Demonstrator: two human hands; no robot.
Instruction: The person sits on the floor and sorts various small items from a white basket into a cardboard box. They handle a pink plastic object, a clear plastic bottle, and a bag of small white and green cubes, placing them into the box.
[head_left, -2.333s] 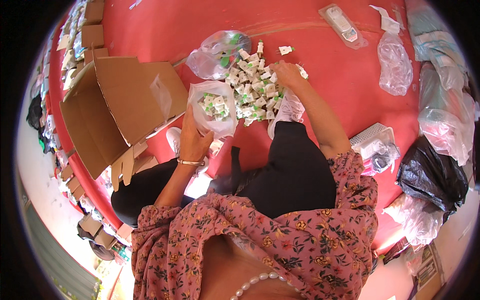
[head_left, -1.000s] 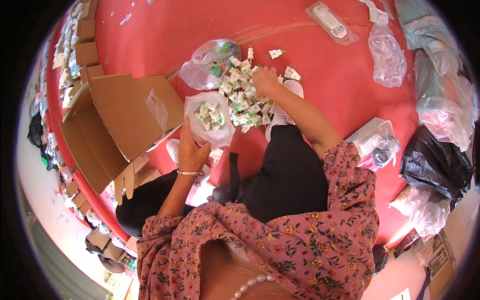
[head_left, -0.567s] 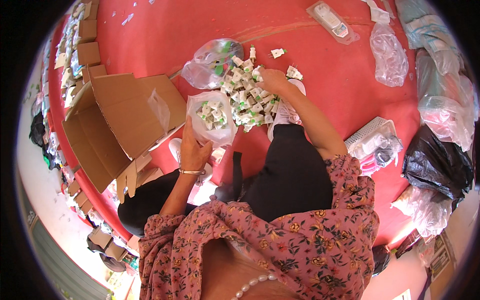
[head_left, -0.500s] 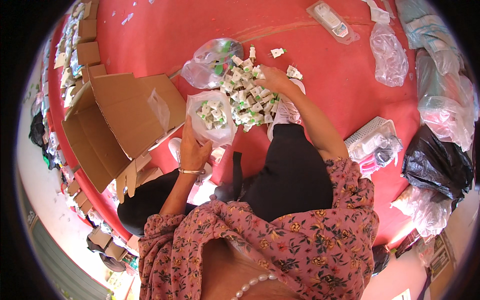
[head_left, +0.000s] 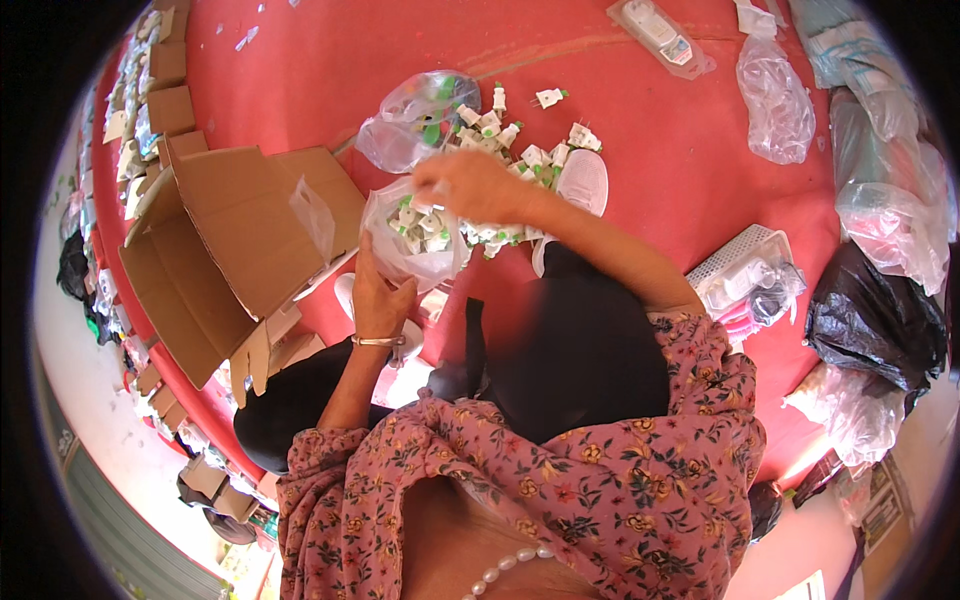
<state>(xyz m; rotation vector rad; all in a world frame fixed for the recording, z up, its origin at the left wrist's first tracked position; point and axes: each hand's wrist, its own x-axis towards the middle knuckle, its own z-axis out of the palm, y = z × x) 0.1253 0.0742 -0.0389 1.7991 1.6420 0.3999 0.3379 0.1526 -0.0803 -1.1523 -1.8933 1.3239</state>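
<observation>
My left hand (head_left: pixel 380 302) grips the near left side of a clear plastic bag (head_left: pixel 447 268), holding its mouth open. Several white-and-green electrical plugs (head_left: pixel 425 238) lie inside. Over the bag's mouth is my right hand (head_left: pixel 478 188), somewhat blurred, with its fingers bent and closed; a white plug shows at the fingertips, partly hidden. A loose pile of the same plugs (head_left: pixel 537 157) spreads over the red floor beyond and beneath my right hand, which hides much of it.
An open cardboard box (head_left: pixel 225 230) stands to the left. Another clear bag (head_left: pixel 405 125) with green pieces lies behind the pile. A shoe (head_left: pixel 583 182) borders the pile. To the right are a white basket (head_left: pixel 745 265) and a black plastic bag (head_left: pixel 875 320).
My right hand has moved left from the pile of plugs to above the bag's mouth. My left hand still holds the bag in nearly the same place.
</observation>
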